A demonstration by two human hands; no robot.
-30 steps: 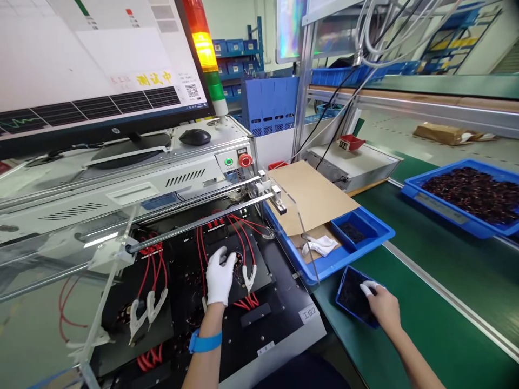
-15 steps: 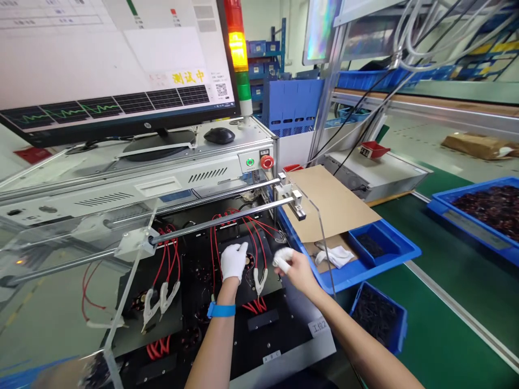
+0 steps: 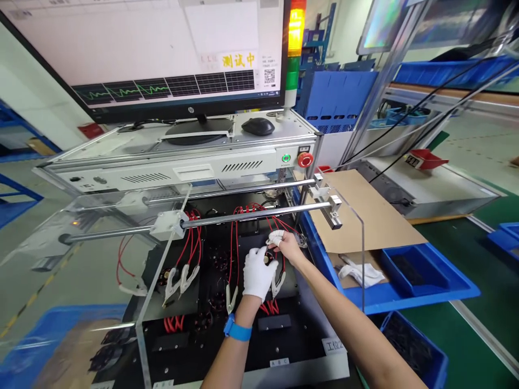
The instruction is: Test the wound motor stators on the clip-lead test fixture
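Well, near the right edge of the black bench (image 3: 239, 346), the left hand's (image 3: 260, 273) gloved fingers curl around one round coil (image 3: 268, 259), grip unclear. The right hand's (image 3: 284, 246) fingertips bunch beside it; I can't tell if they're pinching anything. Two white clips (image 3: 278, 285) flank the left hand; two metal rods (image 3: 251, 214) span the back.

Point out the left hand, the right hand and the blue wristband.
Left hand (image 3: 258, 273): head view, back of the white glove.
Right hand (image 3: 287, 246): head view, bare back of the hand.
Blue wristband (image 3: 239, 330): head view, middle of the band.
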